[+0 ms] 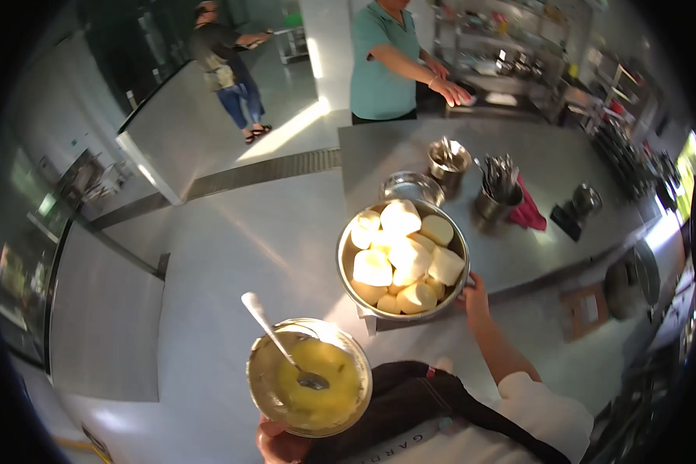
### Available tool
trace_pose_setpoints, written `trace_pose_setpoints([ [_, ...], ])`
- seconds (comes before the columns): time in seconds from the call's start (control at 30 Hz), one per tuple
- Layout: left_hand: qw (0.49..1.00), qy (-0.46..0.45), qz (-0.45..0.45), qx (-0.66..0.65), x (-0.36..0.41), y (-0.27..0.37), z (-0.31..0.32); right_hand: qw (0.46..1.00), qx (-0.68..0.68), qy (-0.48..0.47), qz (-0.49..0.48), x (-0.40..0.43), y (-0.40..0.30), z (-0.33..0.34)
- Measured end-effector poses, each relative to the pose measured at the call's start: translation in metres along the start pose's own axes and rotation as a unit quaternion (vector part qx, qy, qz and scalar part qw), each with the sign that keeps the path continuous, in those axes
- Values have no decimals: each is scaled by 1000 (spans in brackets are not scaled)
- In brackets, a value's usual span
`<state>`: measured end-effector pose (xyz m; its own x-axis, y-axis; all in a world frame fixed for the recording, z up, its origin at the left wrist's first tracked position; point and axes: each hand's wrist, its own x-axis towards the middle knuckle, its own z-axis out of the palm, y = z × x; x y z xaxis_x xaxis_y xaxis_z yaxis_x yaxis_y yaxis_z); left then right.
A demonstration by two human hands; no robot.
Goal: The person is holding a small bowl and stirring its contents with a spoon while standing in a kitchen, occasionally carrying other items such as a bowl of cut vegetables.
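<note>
My left hand (281,442) grips the rim of a metal bowl (255,371) that holds a yellow liquid, with a spoon (267,325) resting in it, its handle over the rim. Higher up, my right hand (474,296) is closed on the side of a large round metal pot (343,269), at what looks like its handle. Pale, peeled, chunky pieces (414,298), perhaps a root vegetable, fill the pot. The pot is at the near left corner of a steel worktable (533,261); whether it rests there I cannot tell.
On the worktable are a clear bowl (412,187), a metal container with utensils (449,165), a cutlery holder (493,206), a red cloth (528,209) and a black device (566,223). A person in a green shirt (383,69) stands behind it; another person (226,69) stands farther left.
</note>
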<state>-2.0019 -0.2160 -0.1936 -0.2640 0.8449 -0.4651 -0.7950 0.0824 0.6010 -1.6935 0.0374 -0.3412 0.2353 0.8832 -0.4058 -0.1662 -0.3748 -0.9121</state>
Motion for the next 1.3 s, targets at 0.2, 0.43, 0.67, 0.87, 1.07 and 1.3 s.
trace_pose_setpoints([
  [0.2, 997, -12, 33, -69, 39, 49, -9, 996, 85, 20, 35, -4, 10, 9],
  [0.43, 995, -60, 52, -55, 75, 68, -3, 987, 151, 14, 60, 7, 23, -3],
  [0.67, 998, -9, 33, -61, 97, 80, 15, 947, 214, -104, 218, -19, 11, -1],
  [0.87, 994, -43, 34, -99, 136, 68, 16, 944, 162, -99, 271, -18, 30, 39],
  [1.07, 995, -41, 6, -88, 151, 99, 33, 930, 218, -100, 277, -15, -2, 114],
  [1.3, 998, -50, 29, -36, 186, 149, 8, 928, 278, -109, 221, 92, 3, 231],
])
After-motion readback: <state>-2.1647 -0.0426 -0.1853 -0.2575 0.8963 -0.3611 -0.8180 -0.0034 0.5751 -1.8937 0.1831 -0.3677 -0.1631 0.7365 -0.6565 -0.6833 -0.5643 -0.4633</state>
